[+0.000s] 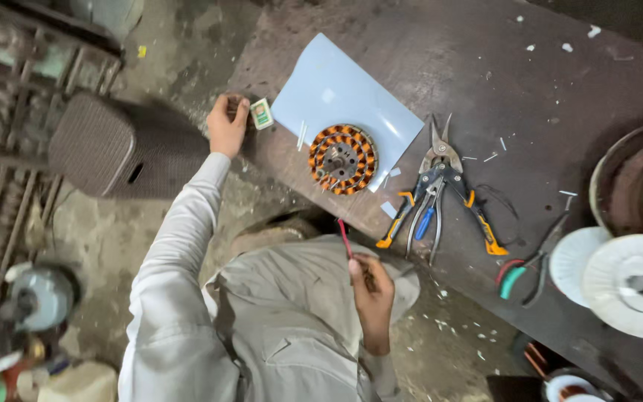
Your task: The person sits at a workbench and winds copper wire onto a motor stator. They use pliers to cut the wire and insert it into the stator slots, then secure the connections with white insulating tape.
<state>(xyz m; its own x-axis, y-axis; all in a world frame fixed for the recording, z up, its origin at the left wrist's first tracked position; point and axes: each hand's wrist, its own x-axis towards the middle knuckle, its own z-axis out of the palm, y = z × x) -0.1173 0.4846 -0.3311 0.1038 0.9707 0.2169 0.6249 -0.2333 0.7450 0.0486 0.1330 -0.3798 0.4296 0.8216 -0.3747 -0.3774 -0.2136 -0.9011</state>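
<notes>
- Looking down from your head, the far left shows a dark woven stool on the stained floor, with a rusty metal rack beyond it.
- Your left hand reaches out on a long pale sleeve to the counter's left edge; its fingers are curled shut over something small that you cannot make out from here.
- Just beside that hand lies a small green and white packet, close to it but seemingly not held.
- Next comes a pale blue sheet lying flat on the dark counter.
- On the sheet's near edge rests the round motor winding, orange and copper coils about a metal hub; neither hand touches it.
- Your right hand sits low, close to your body and off the counter, pinched shut on a thin red rod that points up toward the counter's edge.
- The two hands are well apart.
- To the right of the winding lie metal snips with orange and black handles, and blue-handled pliers resting between them.
- Further right are smaller pliers with red and green grips.
- At the far right stand white spools and a rusty round drum.
</notes>
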